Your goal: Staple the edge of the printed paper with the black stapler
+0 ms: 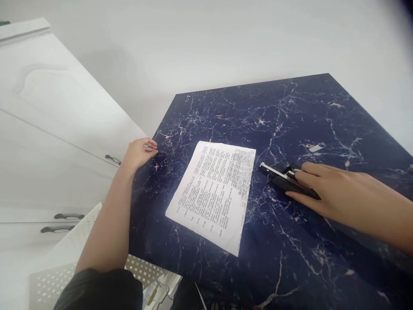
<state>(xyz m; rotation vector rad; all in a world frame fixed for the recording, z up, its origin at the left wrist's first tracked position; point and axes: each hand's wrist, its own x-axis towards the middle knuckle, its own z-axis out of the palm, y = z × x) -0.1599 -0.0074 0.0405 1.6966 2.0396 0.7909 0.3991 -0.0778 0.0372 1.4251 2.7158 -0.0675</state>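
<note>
My right hand [329, 185] is closed around a black stapler [290, 181] on the dark blue marbled table [226, 114]. The stapler's long silvery metal part points left, toward the paper. My left hand [141, 151] rests at the table's left edge, its fingers loosely bent and a little apart, with nothing clearly held. Between my hands lies a printed sheet of paper [209, 193], turned at an angle, its right edge slightly uneven; neither hand touches it. Beyond my right hand is a small pale strip [315, 148], perhaps staples.
White cabinets [58, 129] with dark handles stand along the left. A perforated pale panel [54, 280] shows below the table's left corner, with cables [164, 295] beside it. Behind the table rises a plain white wall [226, 38].
</note>
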